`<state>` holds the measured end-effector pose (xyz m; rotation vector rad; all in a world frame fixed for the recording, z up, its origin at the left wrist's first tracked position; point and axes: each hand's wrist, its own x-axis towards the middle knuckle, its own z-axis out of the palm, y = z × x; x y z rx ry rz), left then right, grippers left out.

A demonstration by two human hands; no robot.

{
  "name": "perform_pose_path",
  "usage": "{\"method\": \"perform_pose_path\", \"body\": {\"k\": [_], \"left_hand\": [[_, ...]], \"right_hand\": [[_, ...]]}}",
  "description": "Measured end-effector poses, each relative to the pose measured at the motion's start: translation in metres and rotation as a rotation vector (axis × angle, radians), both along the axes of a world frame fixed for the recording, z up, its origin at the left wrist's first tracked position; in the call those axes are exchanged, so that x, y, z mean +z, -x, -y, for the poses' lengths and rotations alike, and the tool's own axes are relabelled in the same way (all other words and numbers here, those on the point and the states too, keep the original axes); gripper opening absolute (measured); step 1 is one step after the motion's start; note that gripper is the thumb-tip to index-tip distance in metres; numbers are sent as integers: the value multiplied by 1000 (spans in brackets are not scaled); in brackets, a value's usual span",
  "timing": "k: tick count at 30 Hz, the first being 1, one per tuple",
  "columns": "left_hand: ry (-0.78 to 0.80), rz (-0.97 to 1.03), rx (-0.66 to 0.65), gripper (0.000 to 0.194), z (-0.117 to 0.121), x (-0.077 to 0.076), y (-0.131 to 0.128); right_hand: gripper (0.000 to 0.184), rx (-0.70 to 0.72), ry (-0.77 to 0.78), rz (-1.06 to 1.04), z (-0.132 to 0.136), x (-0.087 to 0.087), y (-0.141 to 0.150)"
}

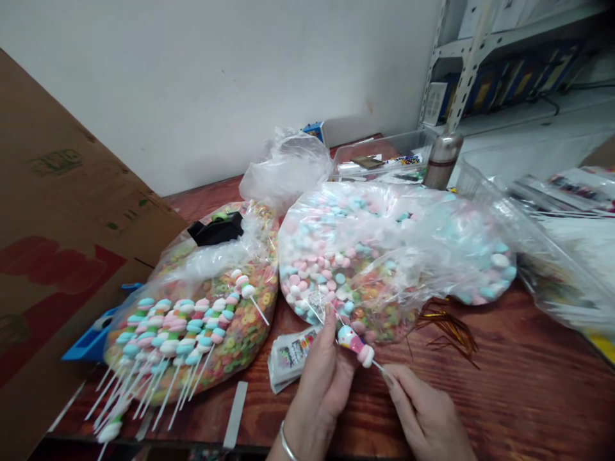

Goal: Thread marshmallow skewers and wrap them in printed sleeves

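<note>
My left hand (323, 378) pinches the upper end of a candy skewer (355, 344), a thin white stick with pink, blue and white marshmallow pieces threaded on it. My right hand (423, 410) grips the stick's lower end just below the candies. Both hands hover over the wooden table (519, 384) in front of a clear bag of pastel marshmallow candies (384, 256). A pile of finished skewers (177, 333) lies on top of a bag of colourful ring candies (240, 333) to the left.
A cardboard box (57, 243) stands at the left. A stack of small printed packets (293, 355) lies by my left hand. Gold twist ties (446, 326) lie beside the bag. A metal bottle (441, 160), a clear tray (379, 157) and a shelf rack (480, 57) stand behind.
</note>
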<state>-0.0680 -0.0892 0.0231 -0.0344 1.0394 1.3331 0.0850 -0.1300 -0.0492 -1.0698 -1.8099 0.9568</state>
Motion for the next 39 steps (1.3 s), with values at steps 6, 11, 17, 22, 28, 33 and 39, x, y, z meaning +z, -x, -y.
{"method": "perform_pose_path", "body": {"k": [6, 11, 17, 22, 28, 33, 39], "left_hand": [[76, -75, -65, 37, 4, 1, -6], [-28, -69, 27, 31, 0, -6, -11], [-19, 28, 192, 28, -2, -7, -4], [34, 136, 150, 38, -2, -2, -5], [-40, 15, 81, 33, 11, -12, -34], [-110, -54, 69, 30, 15, -16, -33], [-118, -170, 5, 35, 25, -29, -41]], "right_hand": [[24, -152, -667, 348, 0, -6, -4], [31, 50, 201, -20, 7, 2, 9], [44, 177, 734, -311, 10, 3, 10], [42, 134, 664, -274, 10, 7, 9], [26, -36, 132, 6, 11, 1, 15], [25, 23, 233, 4, 8, -2, 8], [42, -20, 579, -309, 5, -7, 20]]}}
